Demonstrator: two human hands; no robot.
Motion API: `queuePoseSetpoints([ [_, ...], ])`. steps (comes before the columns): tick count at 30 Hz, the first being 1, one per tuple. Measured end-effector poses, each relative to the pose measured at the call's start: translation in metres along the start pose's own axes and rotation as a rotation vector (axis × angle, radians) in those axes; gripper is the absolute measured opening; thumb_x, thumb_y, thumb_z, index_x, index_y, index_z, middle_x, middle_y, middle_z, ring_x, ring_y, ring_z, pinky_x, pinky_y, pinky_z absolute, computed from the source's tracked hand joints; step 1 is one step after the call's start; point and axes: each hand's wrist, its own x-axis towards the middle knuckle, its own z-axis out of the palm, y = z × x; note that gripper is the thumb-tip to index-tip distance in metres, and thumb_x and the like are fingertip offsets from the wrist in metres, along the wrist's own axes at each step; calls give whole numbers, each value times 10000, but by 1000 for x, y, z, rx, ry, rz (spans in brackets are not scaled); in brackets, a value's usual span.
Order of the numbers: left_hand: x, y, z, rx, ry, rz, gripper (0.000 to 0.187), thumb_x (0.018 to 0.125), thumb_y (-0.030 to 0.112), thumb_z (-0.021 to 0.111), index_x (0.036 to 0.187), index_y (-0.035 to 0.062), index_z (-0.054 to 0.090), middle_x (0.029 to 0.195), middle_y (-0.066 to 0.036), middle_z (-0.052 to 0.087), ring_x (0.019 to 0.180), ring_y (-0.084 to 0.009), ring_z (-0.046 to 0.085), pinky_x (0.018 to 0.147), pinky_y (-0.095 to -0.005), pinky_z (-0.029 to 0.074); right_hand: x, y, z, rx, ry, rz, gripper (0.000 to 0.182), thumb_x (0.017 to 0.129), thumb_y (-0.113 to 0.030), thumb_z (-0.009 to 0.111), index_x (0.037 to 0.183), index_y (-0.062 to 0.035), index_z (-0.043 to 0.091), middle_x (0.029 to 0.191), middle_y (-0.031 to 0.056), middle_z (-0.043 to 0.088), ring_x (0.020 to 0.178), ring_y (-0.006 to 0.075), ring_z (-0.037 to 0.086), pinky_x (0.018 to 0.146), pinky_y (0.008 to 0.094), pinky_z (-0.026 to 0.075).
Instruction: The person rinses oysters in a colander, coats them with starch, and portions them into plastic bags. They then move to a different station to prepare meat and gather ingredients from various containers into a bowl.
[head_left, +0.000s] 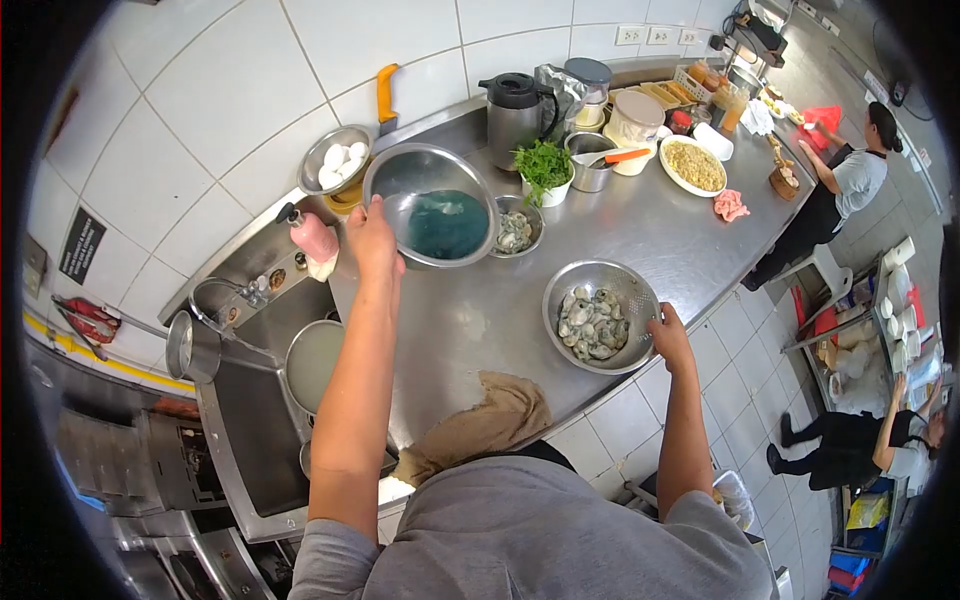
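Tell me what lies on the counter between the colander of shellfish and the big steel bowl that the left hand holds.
In the head view, only bare steel counter lies between the colander and the steel bowl; nothing stands there.

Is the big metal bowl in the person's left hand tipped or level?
Tipped. The left hand grips the metal bowl by its rim, its inside turned toward the camera, with dark greenish contents showing.

wall sign (82, 245) text too small to read, sink (262, 430) partly hidden by arm

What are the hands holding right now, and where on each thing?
The left hand grips the near-left rim of the steel bowl, tilted. The right hand holds the right rim of the colander of shellfish on the counter.
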Motion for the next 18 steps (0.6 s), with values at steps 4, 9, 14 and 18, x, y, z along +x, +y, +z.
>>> queuePoseSetpoints([
  [4,24,-28,4,103,-40,73,223,960,130,578,761,36,542,757,-25,485,688,-111,437,636,-279,383,5,6,-2,-3,-1,-15,356,809,-92,521,1157,-21,541,762,108,613,581,178,591,479,319,469],
  [9,27,-35,19,289,-39,228,260,927,118,614,760,-41,493,975,-130,527,885,-202,492,802,-334,409,9,10,-4,-9,-27,-10,420,807,-92,521,1217,-2,525,812,125,628,619,185,597,514,318,470],
  [14,26,-37,28,417,5,447,234,918,126,625,814,-60,528,1226,-237,561,1115,-333,530,988,-365,383,18,23,-4,5,-33,-7,468,802,-99,521,1258,10,512,887,165,647,692,212,617,564,337,482],
  [18,26,-38,31,406,5,477,226,914,132,632,841,-67,552,1243,-245,556,1129,-346,527,996,-381,383,15,18,-6,-9,-40,15,489,797,-109,527,1268,23,506,915,184,651,752,235,624,633,350,489],
])
